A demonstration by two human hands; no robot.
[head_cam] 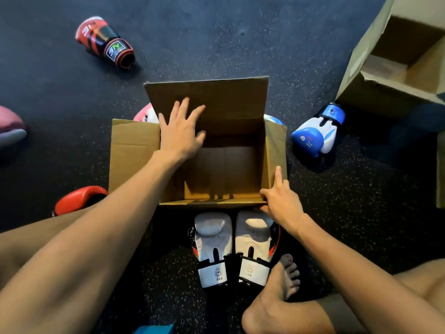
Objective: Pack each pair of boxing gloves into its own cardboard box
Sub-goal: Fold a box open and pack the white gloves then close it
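Observation:
An open cardboard box (134, 150) stands on the dark floor in front of me, nothing inside it. My left hand (181, 131) lies with spread fingers against the raised far flap. My right hand (280, 198) pinches the near right corner of the box. A pair of white gloves (212, 247) lies palm up side by side between the box and my legs. A blue and white glove (315, 136) lies to the right of the box. A red and black glove (103, 41) lies far left, and a red glove (79, 198) shows beside my left knee.
A second open cardboard box (385, 75) stands at the upper right. A pink glove (9, 126) lies at the left edge, and another pink one (147, 114) peeks from behind the box. My bare foot (277, 292) rests near the white gloves. A blue object (154, 329) sits at the bottom edge.

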